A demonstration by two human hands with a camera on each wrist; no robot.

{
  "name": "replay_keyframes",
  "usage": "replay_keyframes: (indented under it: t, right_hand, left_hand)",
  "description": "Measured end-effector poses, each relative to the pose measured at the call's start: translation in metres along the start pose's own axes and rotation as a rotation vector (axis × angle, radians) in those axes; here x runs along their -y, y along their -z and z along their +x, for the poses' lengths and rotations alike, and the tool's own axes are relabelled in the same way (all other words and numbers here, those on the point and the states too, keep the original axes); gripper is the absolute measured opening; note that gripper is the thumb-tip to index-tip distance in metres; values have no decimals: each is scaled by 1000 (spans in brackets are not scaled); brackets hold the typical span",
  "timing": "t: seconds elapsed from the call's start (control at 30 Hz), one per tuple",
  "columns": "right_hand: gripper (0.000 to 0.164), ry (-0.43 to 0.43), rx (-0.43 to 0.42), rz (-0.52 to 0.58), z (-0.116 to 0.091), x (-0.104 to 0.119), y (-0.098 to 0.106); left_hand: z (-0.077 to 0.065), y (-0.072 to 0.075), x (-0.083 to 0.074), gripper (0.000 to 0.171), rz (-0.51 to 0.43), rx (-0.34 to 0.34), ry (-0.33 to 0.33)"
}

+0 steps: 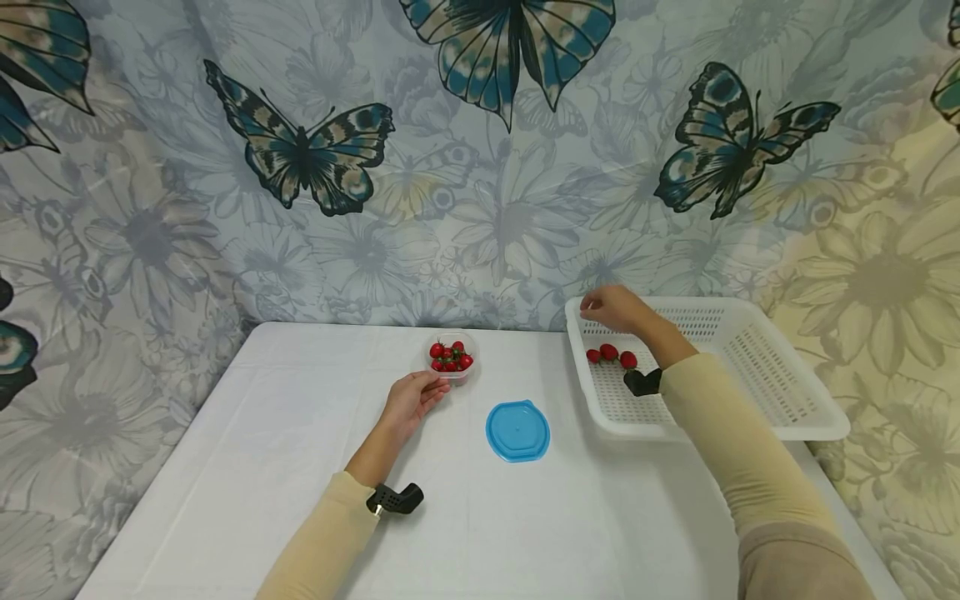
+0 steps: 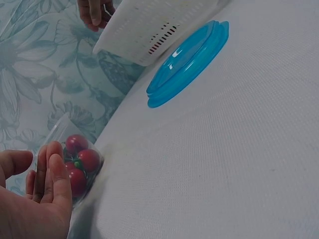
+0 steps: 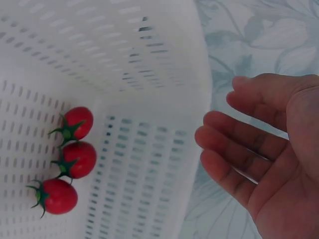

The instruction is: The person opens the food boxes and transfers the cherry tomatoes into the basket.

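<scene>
From the head view, my left hand [image 1: 406, 404] reaches to the near side of a small, clear plastic container [image 1: 454, 378] filled with round red tomatoes [image 1: 452, 357]. My right hand [image 1: 618, 308] hangs over the far left corner of a white, rectangular, perforated plastic basket [image 1: 780, 367], where three red tomatoes with green stems [image 1: 609, 352] lie close together near the left end. A round, bright blue plastic lid [image 1: 517, 431] lies on the white-covered table [image 1: 570, 525], between container and basket.

In the left wrist view, my left fingers are extended side by side in front of the container, thumb apart, gripping nothing; I can't tell whether the fingertips touch its wall. The lid lies beyond, near the basket.

In the right wrist view, my right fingers are loosely extended and hold nothing, their tips just by the basket's rim. The three tomatoes lie in a row on the basket's floor, well apart from my hand.
</scene>
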State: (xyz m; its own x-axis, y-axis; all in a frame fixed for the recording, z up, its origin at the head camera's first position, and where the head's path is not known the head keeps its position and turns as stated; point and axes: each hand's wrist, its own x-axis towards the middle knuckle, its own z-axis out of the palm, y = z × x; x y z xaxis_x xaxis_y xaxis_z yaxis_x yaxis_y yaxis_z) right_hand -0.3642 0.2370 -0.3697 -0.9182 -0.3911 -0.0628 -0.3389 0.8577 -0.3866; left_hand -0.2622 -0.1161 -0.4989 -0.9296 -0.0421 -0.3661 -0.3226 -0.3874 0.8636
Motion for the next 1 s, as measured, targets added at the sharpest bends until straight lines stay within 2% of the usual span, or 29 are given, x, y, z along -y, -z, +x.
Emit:
replay_keyframes:
  t: [0.47,1.0]
  right_hand:
    - [24,47,-9,66,11,26,5]
    - [25,85,13,89,31,60,-17]
  left_hand:
    - [1,0,-1,26,10,-1,6]
    - [0,0,0,22,10,-2,2]
